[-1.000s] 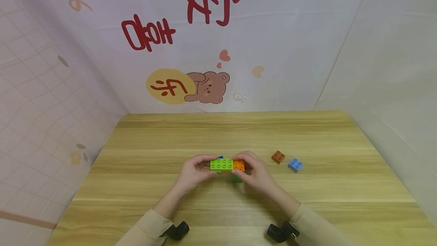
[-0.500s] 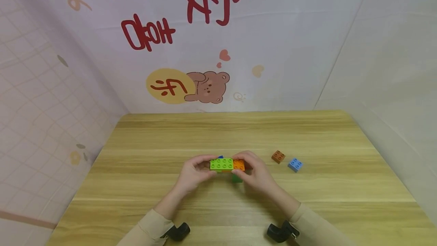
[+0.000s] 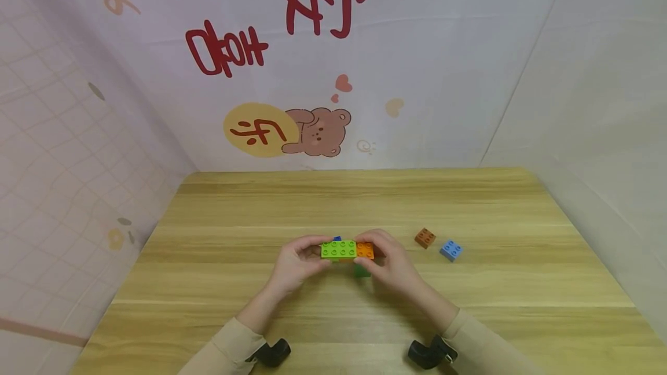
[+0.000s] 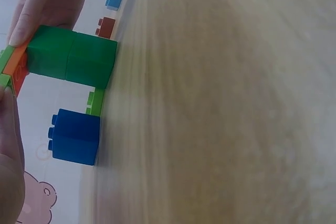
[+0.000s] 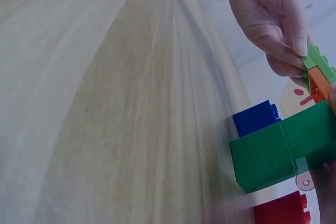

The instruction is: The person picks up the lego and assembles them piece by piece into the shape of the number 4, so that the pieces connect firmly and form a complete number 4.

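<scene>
My left hand (image 3: 293, 265) pinches the left end of a long lime green toy brick (image 3: 338, 249), thumb in front and fingers behind. At the other end my right hand (image 3: 394, 263) pinches an orange brick (image 3: 365, 250), its fingertips right where the orange meets the lime. The lime brick lies over part of the orange one, studs up. Beneath the orange brick, two green blocks (image 4: 71, 56) are stacked one on the other on the table. A dark blue block (image 4: 76, 137) stands close by, farther back, and another lime brick (image 4: 95, 102) sits low beside it.
On the wooden table (image 3: 250, 201), a brown brick (image 3: 425, 238) and a light blue brick (image 3: 450, 250) lie to the right. A printed white cloth (image 3: 432, 62) hangs behind the table. Black wrist mounts (image 3: 273, 353) are at both cuffs.
</scene>
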A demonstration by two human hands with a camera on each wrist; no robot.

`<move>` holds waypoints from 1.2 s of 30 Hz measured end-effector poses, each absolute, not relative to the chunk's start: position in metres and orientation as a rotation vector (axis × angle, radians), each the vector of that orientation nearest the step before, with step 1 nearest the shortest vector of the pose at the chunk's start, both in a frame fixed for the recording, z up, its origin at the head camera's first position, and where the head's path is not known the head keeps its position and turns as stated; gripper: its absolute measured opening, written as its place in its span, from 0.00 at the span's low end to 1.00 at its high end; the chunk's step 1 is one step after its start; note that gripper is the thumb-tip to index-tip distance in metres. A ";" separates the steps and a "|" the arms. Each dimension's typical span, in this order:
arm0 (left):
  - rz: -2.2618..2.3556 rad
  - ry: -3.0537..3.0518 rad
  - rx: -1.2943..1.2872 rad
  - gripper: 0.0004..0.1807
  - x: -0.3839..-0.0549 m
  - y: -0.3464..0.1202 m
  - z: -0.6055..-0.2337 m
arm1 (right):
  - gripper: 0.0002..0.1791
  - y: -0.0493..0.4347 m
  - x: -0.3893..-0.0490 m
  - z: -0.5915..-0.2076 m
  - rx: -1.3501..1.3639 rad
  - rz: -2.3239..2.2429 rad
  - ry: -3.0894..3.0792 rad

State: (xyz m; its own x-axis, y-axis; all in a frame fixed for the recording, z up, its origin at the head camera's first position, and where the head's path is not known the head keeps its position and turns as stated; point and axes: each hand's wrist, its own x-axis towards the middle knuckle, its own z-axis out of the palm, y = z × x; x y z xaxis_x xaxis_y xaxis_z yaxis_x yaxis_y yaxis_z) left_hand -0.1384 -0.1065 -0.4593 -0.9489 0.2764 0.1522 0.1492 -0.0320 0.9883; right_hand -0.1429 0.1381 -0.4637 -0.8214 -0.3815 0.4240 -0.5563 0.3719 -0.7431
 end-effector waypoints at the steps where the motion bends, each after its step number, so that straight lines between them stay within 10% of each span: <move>1: 2.141 2.117 0.471 0.24 -0.138 -0.106 -0.459 | 0.18 0.138 -0.143 -0.464 0.852 1.427 -2.442; 36: 2.231 2.086 0.587 0.20 -0.135 -0.103 -0.459 | 0.19 0.137 -0.142 -0.465 0.856 1.400 -2.430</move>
State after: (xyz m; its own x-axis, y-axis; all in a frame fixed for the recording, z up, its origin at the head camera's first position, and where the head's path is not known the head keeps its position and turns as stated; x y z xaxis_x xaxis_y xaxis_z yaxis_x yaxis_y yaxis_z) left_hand -0.1354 -0.1035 -0.4594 -0.9284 0.2756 0.2494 0.2302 -0.1002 0.9680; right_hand -0.1425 0.1370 -0.4655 -0.8095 -0.3795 0.4481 -0.5779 0.3802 -0.7221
